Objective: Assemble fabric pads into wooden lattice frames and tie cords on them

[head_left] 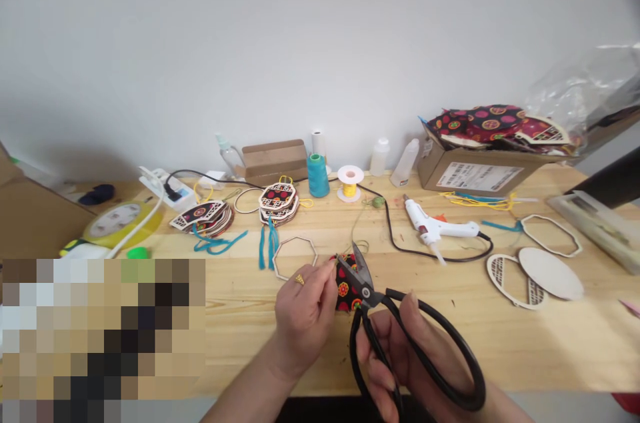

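Note:
My right hand (pixel 395 349) is wrapped round the black handles of a pair of scissors (pixel 367 293). The steel blades are spread apart and point away from me, toward my left fingertips. My left hand (pixel 307 303), with a gold-coloured ring on one finger, is closed in a pinch beside the blade tips; what it pinches is too small to make out. Behind the blades is a piece of black and red flower-patterned fabric (pixel 343 288), partly hidden by the scissors and left fingers. A thin green thread (pixel 354 231) curves up just beyond the blades.
Beyond my hands are an octagonal frame (pixel 295 257), stacked patterned pieces (pixel 279 203), a teal thread cone (pixel 317 176), a yellow spool (pixel 351 183) and a small green thread bundle (pixel 379 201). A corded white glue gun (pixel 435 223) lies right, before a box (pixel 467 169) of fabric pieces.

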`<control>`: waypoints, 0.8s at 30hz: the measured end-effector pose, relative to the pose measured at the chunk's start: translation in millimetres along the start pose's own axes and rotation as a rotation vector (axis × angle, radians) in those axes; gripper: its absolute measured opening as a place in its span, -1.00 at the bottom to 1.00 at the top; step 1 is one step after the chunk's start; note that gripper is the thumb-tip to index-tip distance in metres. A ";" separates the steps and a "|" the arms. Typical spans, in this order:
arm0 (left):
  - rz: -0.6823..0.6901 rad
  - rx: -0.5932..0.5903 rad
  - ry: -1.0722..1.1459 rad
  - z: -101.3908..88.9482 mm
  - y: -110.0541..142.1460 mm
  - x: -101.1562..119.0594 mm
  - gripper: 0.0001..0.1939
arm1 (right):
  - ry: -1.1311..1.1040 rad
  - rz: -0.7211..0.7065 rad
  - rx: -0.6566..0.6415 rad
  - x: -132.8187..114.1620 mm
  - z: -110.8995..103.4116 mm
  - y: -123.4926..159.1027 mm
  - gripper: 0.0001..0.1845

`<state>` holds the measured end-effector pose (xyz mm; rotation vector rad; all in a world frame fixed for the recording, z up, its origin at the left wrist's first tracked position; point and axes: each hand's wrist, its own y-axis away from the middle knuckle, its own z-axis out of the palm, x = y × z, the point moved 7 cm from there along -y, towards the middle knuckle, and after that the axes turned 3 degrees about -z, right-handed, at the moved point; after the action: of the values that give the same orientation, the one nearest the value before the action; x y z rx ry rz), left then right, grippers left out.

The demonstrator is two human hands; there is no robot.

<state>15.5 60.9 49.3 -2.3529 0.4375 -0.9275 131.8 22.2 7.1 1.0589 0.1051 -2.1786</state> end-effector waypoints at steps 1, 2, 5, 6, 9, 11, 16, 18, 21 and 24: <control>0.007 -0.001 0.006 0.2 0.6 0.5 -0.72 | 0.007 -0.002 0.003 0.3 -0.3 -0.9 -0.12; 0.007 -0.004 0.012 0.5 1.0 0.8 -0.71 | 0.015 -0.002 0.004 0.9 -0.6 -1.8 -0.15; -0.004 -0.005 0.008 -0.1 0.8 2.2 -0.73 | 0.040 0.004 0.014 4.4 -2.4 -3.6 -0.21; -0.010 0.001 0.001 -1.0 0.2 2.7 -0.74 | 0.054 0.001 0.014 5.5 -3.2 -3.8 -0.23; -0.021 0.024 -0.008 -4.1 -2.0 4.6 -0.77 | 0.108 -0.005 0.010 8.9 -6.6 -2.6 -0.28; -0.023 0.021 -0.005 -4.5 -3.2 5.1 -0.78 | 0.142 -0.003 0.028 10.5 -10.7 -0.5 -0.32; -0.001 0.015 -0.032 -2.9 -3.6 5.3 -0.81 | 0.218 0.000 0.062 7.4 -15.6 5.2 -0.41; 0.002 0.010 -0.030 -2.1 -3.5 4.7 -0.81 | 0.234 0.019 0.089 6.1 -16.6 6.3 -0.41; 0.005 0.003 -0.021 -1.7 -3.3 4.6 -0.80 | 0.260 0.032 0.117 6.2 -17.3 5.6 -0.42; 0.004 0.003 -0.017 -2.0 -2.7 4.7 -0.80 | 0.301 0.034 0.123 8.7 -17.2 3.1 -0.42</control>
<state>17.7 59.9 54.5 -2.3548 0.4337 -0.9055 141.5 21.2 -9.8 1.4433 0.0891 -2.0028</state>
